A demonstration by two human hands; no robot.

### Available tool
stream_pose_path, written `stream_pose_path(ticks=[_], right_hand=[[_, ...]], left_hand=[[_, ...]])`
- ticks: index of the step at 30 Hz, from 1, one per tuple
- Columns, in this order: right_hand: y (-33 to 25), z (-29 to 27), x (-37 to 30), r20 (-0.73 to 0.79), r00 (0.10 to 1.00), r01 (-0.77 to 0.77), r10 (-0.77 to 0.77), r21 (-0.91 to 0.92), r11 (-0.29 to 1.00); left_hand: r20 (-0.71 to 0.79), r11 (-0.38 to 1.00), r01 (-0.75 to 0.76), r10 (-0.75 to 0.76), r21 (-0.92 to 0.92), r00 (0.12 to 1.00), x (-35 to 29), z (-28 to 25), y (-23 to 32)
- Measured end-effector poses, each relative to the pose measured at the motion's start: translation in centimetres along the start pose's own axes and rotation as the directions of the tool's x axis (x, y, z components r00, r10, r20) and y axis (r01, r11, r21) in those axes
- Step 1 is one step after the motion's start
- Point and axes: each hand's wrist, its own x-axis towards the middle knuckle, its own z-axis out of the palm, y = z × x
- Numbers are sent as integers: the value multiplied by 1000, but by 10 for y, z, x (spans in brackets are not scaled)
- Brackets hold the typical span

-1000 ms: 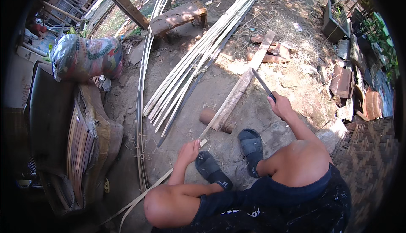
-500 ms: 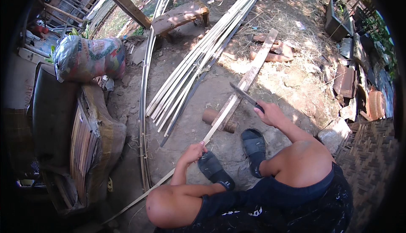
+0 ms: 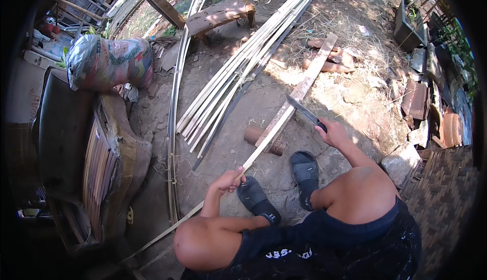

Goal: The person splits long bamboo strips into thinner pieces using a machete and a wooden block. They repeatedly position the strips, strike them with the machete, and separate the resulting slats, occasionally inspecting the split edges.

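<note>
My left hand (image 3: 228, 180) is closed round a long pale bamboo strip (image 3: 264, 146), whose tail runs behind my left knee toward the lower left. The strip's far part rests along a flat wooden plank (image 3: 315, 70). The plank's near end leans on a short round log (image 3: 250, 134). In my right hand (image 3: 335, 134) is the handle of a dark-bladed knife (image 3: 303, 111). Its blade lies across the strip's far end, over the plank; whether the edge touches is unclear. The hidden fingertips of both hands are wrapped round what they hold.
Beyond my left hand lies a bundle of pale strips (image 3: 228, 79), with a thin row of dark strips (image 3: 172, 127) to its left. A low wooden bench (image 3: 220, 16) stands farther off. A stuffed sack (image 3: 109, 64) sits at left, a woven mat (image 3: 439, 199) at right.
The knife and my right hand have shifted a little to the right along the plank. My left hand has moved slightly left, still holding the strip. The view has shifted slightly.
</note>
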Motion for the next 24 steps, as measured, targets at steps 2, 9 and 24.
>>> stream_pose_path(ticks=[2,9,24], right_hand=[[-8,0,5,2,992,-127,127,13,992],[18,-7,20,-126,992,-8,6,-20,1000],[46,40,18,158,953,-302,257,515,802]], left_hand=[[-36,999,3,-2,32,999,-1,5,5],[-31,989,-144,145,15,989,-10,-1,8],[-565,635,135,543,760,621,-152,10,65]])
